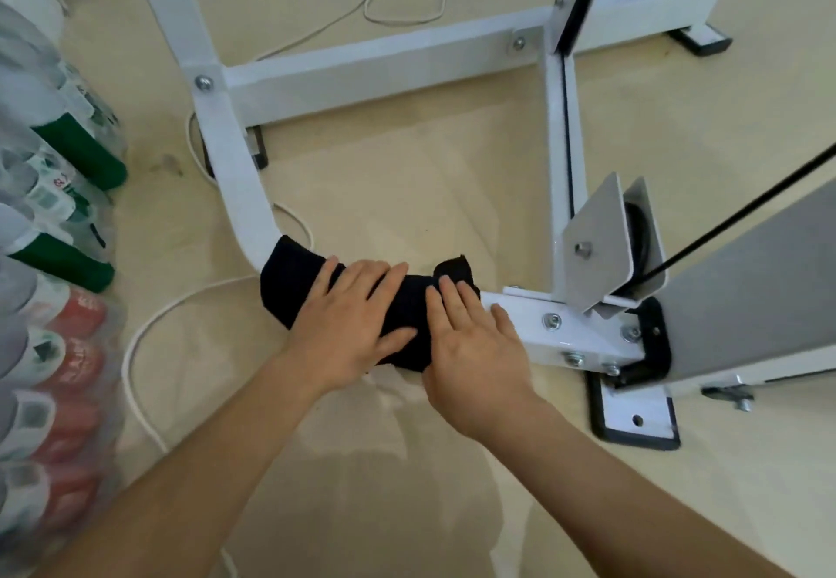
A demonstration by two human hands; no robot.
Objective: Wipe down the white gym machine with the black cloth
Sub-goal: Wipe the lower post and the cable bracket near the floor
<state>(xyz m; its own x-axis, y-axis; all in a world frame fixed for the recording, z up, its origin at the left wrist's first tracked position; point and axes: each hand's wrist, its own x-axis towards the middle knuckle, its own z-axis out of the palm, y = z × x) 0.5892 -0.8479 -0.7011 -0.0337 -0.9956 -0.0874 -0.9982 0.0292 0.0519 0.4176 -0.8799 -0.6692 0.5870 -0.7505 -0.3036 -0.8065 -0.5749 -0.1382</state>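
Both hands are down flat with fingers spread: my left hand and right hand press the black cloth, draped over the white gym machine on its lowest bar. Left of the machine, a white cord and wrapped bottles.

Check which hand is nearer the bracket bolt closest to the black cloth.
Right. The right hand presses the black cloth, its little finger just short of the bolt; the left hand presses the cloth farther left.
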